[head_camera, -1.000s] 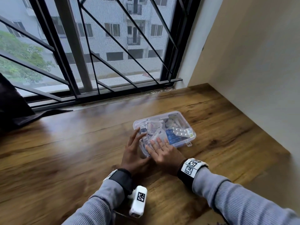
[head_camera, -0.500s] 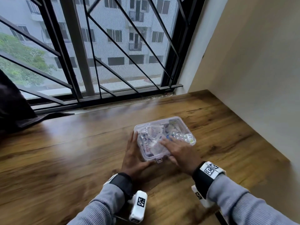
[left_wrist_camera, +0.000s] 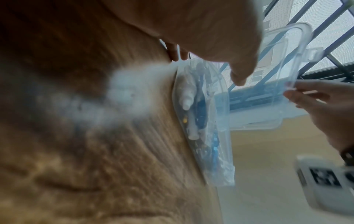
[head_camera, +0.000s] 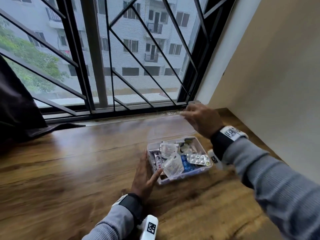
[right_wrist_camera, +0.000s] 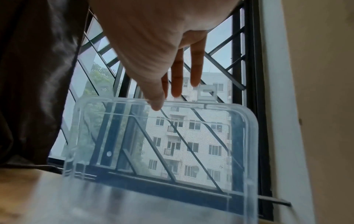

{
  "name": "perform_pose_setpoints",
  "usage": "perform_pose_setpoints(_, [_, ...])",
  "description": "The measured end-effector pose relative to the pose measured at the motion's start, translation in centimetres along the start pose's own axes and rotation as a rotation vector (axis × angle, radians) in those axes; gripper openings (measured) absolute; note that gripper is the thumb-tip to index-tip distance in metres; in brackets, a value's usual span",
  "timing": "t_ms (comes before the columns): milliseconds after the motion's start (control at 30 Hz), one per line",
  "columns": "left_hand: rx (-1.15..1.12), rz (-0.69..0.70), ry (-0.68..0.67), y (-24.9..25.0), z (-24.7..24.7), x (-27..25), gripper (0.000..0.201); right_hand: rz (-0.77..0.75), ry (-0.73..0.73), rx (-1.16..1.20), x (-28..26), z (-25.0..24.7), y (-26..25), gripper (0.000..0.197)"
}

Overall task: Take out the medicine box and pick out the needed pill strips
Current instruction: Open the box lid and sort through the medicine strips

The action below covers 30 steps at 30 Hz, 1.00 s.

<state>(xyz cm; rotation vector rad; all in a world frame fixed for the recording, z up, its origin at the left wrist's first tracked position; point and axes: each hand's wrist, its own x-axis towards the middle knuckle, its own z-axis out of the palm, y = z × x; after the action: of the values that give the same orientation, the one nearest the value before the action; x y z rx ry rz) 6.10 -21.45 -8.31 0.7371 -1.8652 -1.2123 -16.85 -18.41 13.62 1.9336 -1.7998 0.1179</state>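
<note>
A clear plastic medicine box (head_camera: 183, 177) stands uncovered on the wooden table. Inside lie a silver pill strip (head_camera: 199, 159), a blue strip (head_camera: 186, 164) and white sachets (head_camera: 167, 148). Its clear lid (head_camera: 171, 125) is tipped up toward the window. My right hand (head_camera: 188, 111) pinches the lid's top edge; the right wrist view shows my thumb on the lid (right_wrist_camera: 172, 144) rim and the other fingers straight. My left hand (head_camera: 147, 170) lies flat against the box's left side, fingers straight. The left wrist view shows the box (left_wrist_camera: 210, 136) side-on and the raised lid (left_wrist_camera: 287, 53).
A window with a black metal grille (head_camera: 121, 75) runs along the table's far edge. A dark curtain (head_camera: 15, 110) hangs at the left. A beige wall (head_camera: 268, 75) closes the right side. Bare wood (head_camera: 69, 170) stretches left of the box.
My right hand has come off the closed box and swung the lid up toward the window. The left hand stays against the box's left side.
</note>
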Motion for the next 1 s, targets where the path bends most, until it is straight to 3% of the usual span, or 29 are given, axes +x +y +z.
perform_pose_setpoints(133, [0.021, 0.021, -0.024, 0.5, 0.0, 0.1, 0.081, 0.071, -0.129, 0.016, 6.4, 3.1, 0.5, 0.033])
perform_pose_setpoints(233, [0.032, 0.044, -0.078, 0.4, -0.4, 0.0, 0.092, 0.151, -0.364, 0.072, 8.8, 6.3, 0.5, 0.05])
perform_pose_setpoints(400, [0.02, 0.112, -0.134, -0.1, -0.8, -0.3, 0.099, 0.154, -0.667, 0.052, 9.5, 11.0, -1.2, 0.052])
perform_pose_setpoints(533, [0.038, 0.108, -0.105, -0.5, -0.7, -0.1, 0.098, 0.137, -0.787, 0.113, 8.2, 12.7, -2.0, 0.057])
perform_pose_setpoints(600, [0.027, 0.096, -0.096, -0.5, -0.6, 0.0, 0.095, 0.163, -0.757, 0.253, 7.2, 11.8, -1.9, 0.053])
perform_pose_setpoints(733, [-0.071, 0.056, -0.069, -0.2, -0.5, -0.1, 0.091, 0.232, -0.542, 0.577, 2.8, 6.6, -1.6, 0.03])
perform_pose_setpoints(833, [-0.118, 0.031, -0.058, -0.8, -0.4, 0.1, 0.091, 0.342, -0.56, 0.619, -2.6, 3.4, -1.4, 0.017])
perform_pose_setpoints(1000, [-0.145, -0.016, -0.029, -1.9, -0.5, 0.2, 0.089, 0.529, -0.615, 0.553, -10.2, 2.5, -2.4, 0.026])
